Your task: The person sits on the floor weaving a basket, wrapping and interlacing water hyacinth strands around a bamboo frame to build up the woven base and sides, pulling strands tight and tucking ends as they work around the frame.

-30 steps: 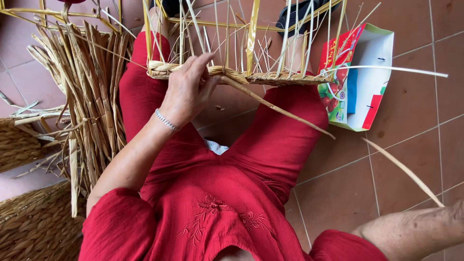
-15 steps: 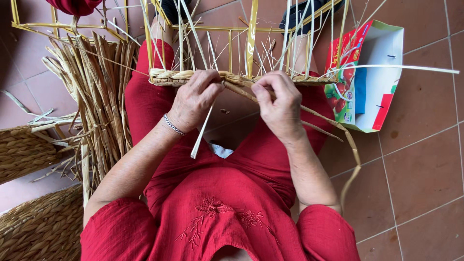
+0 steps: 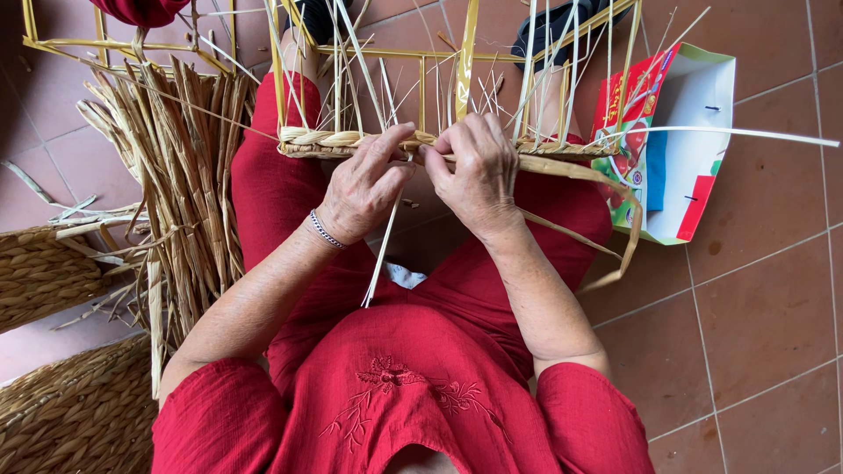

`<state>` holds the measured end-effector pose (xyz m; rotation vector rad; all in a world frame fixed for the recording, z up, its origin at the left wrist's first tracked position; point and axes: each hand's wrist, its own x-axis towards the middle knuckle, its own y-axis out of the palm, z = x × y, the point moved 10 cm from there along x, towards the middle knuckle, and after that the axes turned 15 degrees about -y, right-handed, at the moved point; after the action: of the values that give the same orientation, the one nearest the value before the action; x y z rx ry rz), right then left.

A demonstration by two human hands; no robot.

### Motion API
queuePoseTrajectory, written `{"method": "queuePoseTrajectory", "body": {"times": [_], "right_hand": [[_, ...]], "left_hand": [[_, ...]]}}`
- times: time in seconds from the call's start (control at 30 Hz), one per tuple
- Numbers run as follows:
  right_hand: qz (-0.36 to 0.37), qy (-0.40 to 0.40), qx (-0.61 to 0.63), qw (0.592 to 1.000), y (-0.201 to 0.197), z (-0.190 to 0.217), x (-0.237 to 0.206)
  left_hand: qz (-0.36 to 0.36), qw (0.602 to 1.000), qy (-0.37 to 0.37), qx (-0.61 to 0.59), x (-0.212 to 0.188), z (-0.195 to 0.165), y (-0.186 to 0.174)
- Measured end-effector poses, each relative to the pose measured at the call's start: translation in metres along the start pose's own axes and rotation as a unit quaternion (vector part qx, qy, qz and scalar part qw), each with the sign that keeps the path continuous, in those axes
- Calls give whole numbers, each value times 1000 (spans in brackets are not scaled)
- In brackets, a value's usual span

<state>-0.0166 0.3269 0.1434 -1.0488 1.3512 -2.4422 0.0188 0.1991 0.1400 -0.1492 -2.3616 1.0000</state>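
Observation:
A half-woven basket on a yellow frame [image 3: 351, 54] rests across my knees, with a braided rim [image 3: 327, 139] of dried straw and several thin upright stakes. My left hand [image 3: 362, 186] pinches the rim with thumb and forefinger, and a pale thin stake [image 3: 379, 254] hangs down from under it. Just to its right, my right hand [image 3: 476, 171] grips the flat straw strand [image 3: 606, 224], which loops out to the right and curls back down. The two hands nearly touch at the rim.
A bundle of dried straw [image 3: 171, 189] lies at my left. Two woven baskets [image 3: 53, 272] [image 3: 75, 417] sit at the lower left. An open, colourful cardboard box [image 3: 676, 145] lies on the brown tiled floor [image 3: 755, 316] at the right. My legs are in red cloth.
My right hand came in from the lower right and took hold of the straw strand at the rim beside my left hand. The long strand now loops close at the right.

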Motion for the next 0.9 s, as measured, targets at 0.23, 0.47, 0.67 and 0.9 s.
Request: {"method": "queuePoseTrajectory", "body": {"times": [0.23,0.47,0.67,0.9], "right_hand": [[2,12,31,999,8,-5,-1],[1,150,244,958,12,-33,-29],[-46,-63,-37,996,-31,20,-30],[48,-34,-110,992,-30,12,-49]], "left_hand": [[33,986,-158,-52,16,29,21],[122,950,-286,-15,45,75,60],[155,940,-303,-10,49,80,61],[136,976,-159,67,41,39,60]]}}
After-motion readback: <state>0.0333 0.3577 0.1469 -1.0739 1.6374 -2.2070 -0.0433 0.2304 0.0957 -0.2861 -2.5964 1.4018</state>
